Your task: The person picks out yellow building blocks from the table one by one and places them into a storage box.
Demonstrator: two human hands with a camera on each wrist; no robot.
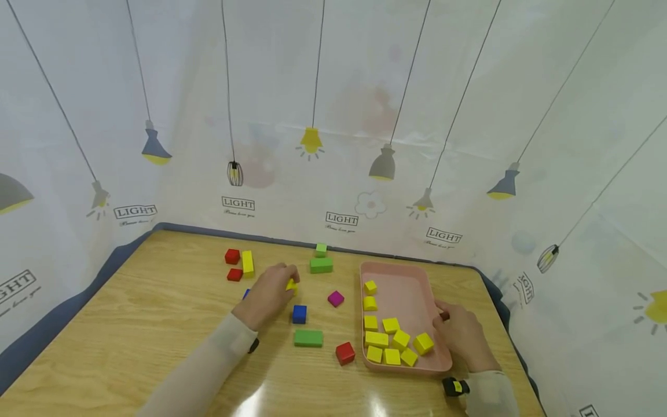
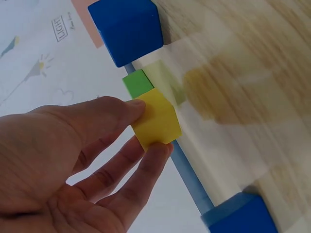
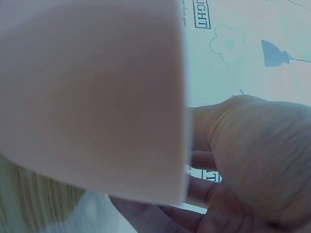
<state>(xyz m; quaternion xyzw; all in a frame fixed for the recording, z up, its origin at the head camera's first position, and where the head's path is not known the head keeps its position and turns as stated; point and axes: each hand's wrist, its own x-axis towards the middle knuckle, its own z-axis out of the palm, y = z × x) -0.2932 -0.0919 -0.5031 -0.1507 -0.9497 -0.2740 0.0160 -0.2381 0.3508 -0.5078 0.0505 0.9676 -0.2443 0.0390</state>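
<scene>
Between thumb and fingertips, my left hand [image 1: 267, 294] pinches a yellow block [image 2: 156, 119], which in the head view is partly covered by the fingers. Blue blocks [image 1: 299, 314] lie on either side of that hand. My right hand [image 1: 462, 333] grips the right side wall of a pink tray [image 1: 401, 269]. In the right wrist view the tray's wall [image 3: 97, 107] hides parts of the thumb and fingers. Several yellow blocks [image 1: 376, 339] sit inside the tray, mostly toward its near end and left side.
Left of the tray are a magenta block [image 1: 336, 298], a red cube [image 1: 345, 353] and a green block [image 1: 308, 338]. Farther back lie two more green blocks [image 1: 321, 265]. Two red blocks [image 1: 232, 256] and an upright-looking yellow block [image 1: 248, 264] are at the back left. A printed curtain [image 1: 292, 202] borders the table.
</scene>
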